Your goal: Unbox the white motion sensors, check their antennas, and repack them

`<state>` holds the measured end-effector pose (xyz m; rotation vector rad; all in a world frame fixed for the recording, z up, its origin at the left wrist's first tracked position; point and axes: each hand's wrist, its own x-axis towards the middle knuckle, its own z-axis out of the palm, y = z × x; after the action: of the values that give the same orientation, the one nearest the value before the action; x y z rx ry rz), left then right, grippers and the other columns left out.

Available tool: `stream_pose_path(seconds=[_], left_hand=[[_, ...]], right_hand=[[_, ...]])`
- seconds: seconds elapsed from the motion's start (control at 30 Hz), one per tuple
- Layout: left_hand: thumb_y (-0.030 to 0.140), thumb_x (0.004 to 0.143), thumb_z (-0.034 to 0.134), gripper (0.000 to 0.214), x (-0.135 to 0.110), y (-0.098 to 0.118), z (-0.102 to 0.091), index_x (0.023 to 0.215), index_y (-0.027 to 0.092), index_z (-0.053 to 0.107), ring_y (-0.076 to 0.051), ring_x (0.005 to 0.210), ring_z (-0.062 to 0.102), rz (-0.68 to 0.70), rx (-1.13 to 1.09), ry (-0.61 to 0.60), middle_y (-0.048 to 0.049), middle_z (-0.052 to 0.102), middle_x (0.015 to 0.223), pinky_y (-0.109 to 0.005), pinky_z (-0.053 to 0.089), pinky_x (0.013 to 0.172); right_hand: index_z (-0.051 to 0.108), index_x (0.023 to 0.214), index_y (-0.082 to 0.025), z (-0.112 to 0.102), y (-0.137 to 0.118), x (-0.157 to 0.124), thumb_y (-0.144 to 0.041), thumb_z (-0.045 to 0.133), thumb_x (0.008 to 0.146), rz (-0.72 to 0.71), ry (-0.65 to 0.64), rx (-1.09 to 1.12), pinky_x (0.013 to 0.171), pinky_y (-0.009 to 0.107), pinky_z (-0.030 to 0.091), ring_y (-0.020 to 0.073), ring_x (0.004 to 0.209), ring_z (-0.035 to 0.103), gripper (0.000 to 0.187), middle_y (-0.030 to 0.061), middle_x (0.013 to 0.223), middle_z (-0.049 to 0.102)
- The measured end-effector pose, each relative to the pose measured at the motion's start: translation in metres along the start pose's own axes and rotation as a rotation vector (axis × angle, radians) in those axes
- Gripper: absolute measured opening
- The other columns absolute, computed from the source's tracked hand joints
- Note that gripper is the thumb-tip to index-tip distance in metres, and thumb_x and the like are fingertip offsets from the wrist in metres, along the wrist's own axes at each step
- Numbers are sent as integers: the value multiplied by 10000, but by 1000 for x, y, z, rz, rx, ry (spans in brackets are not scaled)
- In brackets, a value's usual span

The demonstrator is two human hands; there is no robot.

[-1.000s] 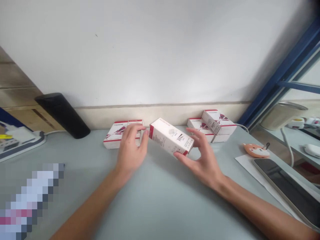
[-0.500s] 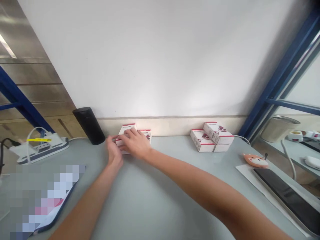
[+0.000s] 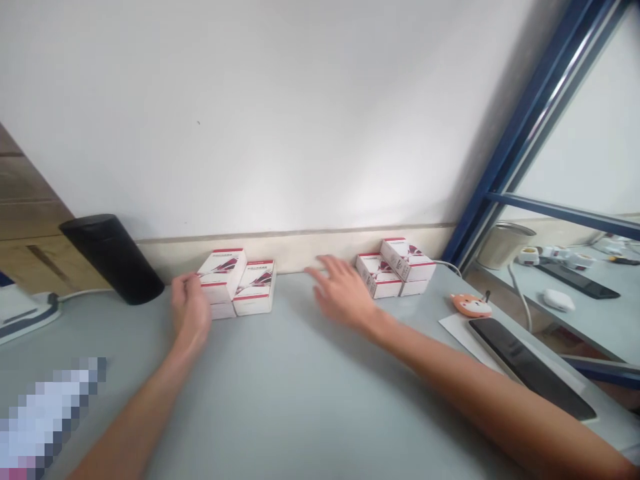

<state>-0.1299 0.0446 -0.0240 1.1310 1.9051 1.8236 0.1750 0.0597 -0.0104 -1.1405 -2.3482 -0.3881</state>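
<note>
Black flask (image 3: 111,259) | by left hand (image 3: 190,310) | right hand (image 3: 340,293) near white boxes (image 3: 393,270)

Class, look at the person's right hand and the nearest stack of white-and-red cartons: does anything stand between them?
Nothing visible does: the right hand is open just beside the stacked white-and-red cartons, with only the grey tabletop between them.

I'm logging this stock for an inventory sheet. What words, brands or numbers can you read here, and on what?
Left white-and-red cartons: printed text, too small and blurred to read.
Right white-and-red cartons: printed text, too small and blurred to read.
Pixelated item: obscured, unreadable.
</note>
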Motion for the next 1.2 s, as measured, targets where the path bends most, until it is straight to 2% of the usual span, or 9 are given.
stream_pose_path(seconds=[0.1, 0.2, 0.37, 0.5, 0.63, 0.73, 0.83, 1.03, 1.2], left_hand=[[495, 997, 575, 255, 2, 6, -5, 985, 244, 617, -344, 1205, 687, -4, 114, 53, 19, 705, 928, -493, 506, 906], [624, 1019, 485, 403, 4, 7, -9, 1022, 262, 663, -372, 1249, 709, 112, 263, 69, 37, 756, 887, -534, 516, 875], [667, 1074, 316, 505, -2, 16, -9, 1214, 296, 628, -466, 1452, 541, 170, 376, 80, -48, 730, 1315, -728, 496, 975], [474, 1131, 274, 407, -32, 38, 1, 1395, 298, 529, -450, 1576, 358, 558, 464, 188, -74, 532, 1582, -847, 376, 1015], [444, 1083, 417, 276, -68, 48, 17, 1228, 336, 627, -369, 1435, 556, 718, 355, 82, -48, 674, 1314, -687, 471, 1145], [499, 1025, 519, 279, -87, 36, 28, 960, 294, 698, -282, 977, 743, 640, 265, -412, -36, 733, 946, -419, 632, 817], [542, 1000, 598, 331, -96, 18, 36, 1201, 307, 715, -245, 890, 752, 362, 208, -769, -53, 774, 1014, -308, 610, 701], [637, 880, 770, 796, -104, 27, 49, 1517, 340, 397, -297, 992, 786, -90, -213, -708, -109, 791, 1169, -403, 656, 801], [507, 872, 824, 799, -120, 43, 42, 1514, 344, 377, -313, 1130, 768, 69, -195, -707, -128, 739, 1327, -431, 678, 852]], right_hand=[[586, 1472, -95, -8, 53, -32, -256, 561, 1041, 315, 19, -158, 1195, 557, 401, 399, 1438, 488, 461, 266, 1471, 595], [586, 1457, -79, -6, 73, -50, -316, 620, 1028, 285, -52, -207, 1215, 546, 380, 396, 1383, 530, 492, 244, 1335, 673], [643, 1371, -148, -4, 73, -54, -81, 533, 982, 185, -155, -161, 1042, 439, 523, 317, 1246, 632, 411, 184, 1266, 705], [685, 1312, -189, -6, 73, -52, -10, 476, 956, 155, -128, -17, 1059, 400, 522, 267, 1222, 666, 450, 121, 1306, 729], [712, 1293, -268, -8, 61, -53, -48, 471, 967, 216, -67, 224, 942, 388, 573, 278, 1284, 663, 461, 71, 1484, 671], [728, 1212, -300, -12, 47, -50, -185, 494, 1006, 431, 77, 587, 790, 365, 585, 255, 1073, 737, 332, 57, 1447, 691], [694, 1147, -267, -16, 33, -45, -308, 543, 989, 697, 208, 1092, 692, 324, 565, 205, 834, 720, 222, 54, 1191, 766], [640, 1041, -225, -17, 6, -45, -277, 663, 843, 804, 55, 1710, 775, 319, 591, 192, 922, 700, 206, 66, 1268, 690], [458, 1508, -308, -23, -2, -56, -529, 567, 1035, 609, -54, 1529, 888, 410, 613, 230, 1035, 725, 533, 115, 1446, 603]])
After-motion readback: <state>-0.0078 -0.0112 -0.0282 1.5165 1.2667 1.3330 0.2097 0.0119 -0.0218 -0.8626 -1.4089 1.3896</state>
